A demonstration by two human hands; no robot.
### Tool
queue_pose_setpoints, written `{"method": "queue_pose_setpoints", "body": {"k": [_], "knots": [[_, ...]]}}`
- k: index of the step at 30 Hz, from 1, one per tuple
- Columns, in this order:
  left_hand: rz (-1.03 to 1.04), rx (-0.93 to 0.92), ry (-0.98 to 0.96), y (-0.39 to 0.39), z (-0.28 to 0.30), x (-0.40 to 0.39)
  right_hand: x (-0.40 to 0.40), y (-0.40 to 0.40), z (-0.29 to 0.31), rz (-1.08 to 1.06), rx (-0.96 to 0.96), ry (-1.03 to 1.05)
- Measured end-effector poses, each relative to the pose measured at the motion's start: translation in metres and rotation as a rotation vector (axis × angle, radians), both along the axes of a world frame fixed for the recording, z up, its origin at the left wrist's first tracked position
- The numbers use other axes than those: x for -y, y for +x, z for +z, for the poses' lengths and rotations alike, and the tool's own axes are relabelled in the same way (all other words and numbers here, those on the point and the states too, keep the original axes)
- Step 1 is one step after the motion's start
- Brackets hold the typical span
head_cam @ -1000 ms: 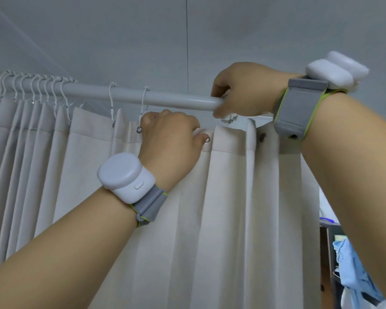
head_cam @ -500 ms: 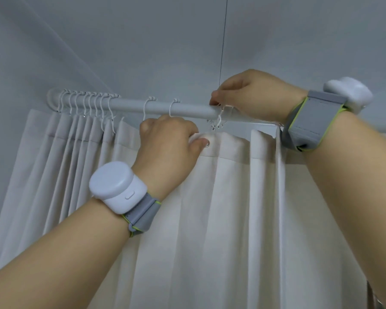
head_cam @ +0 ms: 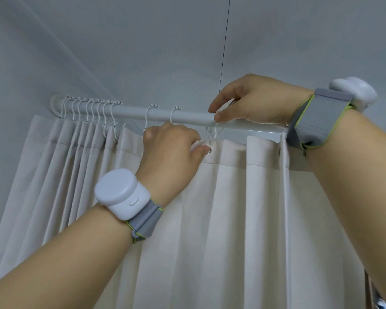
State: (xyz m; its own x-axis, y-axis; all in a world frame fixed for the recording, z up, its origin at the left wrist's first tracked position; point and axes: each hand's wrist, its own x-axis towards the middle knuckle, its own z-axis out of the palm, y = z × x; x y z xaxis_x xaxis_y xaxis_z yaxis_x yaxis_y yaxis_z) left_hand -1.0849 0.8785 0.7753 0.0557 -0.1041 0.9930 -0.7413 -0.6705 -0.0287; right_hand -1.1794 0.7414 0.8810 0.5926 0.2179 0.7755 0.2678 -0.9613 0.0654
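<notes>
Left hand [head_cam: 172, 150] fingers [head_cam: 202, 150] grip curtain [head_cam: 232, 197] top hem, thumb tip touching grommet [head_cam: 208, 150]. Just above, right hand [head_cam: 254, 103] fingers pinch white curtain hook [head_cam: 213, 134] at rod [head_cam: 187, 115]. Other hooks [head_cam: 87, 108] bunched well left of fingers.

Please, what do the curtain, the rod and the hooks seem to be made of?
The curtain looks like woven cloth: cream, matt, hanging in soft folds. The rod is white and smooth with a slight sheen, so painted metal or plastic; I cannot tell which. The hooks are thin white loops, likely plastic or coated wire.
</notes>
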Motion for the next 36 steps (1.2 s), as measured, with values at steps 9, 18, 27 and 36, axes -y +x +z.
{"method": "queue_pose_setpoints", "body": {"k": [9,18,27,36], "knots": [[0.026,-0.021,0.012,-0.001,0.000,0.001,0.002,0.005,0.005,0.005,-0.043,-0.017],[-0.079,-0.065,0.058,-0.010,0.003,-0.007,-0.011,0.012,0.003,-0.146,-0.082,-0.057],[-0.243,-0.160,-0.002,-0.005,0.007,-0.012,-0.014,0.011,0.004,-0.089,-0.138,0.032],[-0.227,-0.228,-0.007,-0.007,0.014,-0.007,-0.004,0.016,0.009,-0.023,-0.088,0.109]]}}
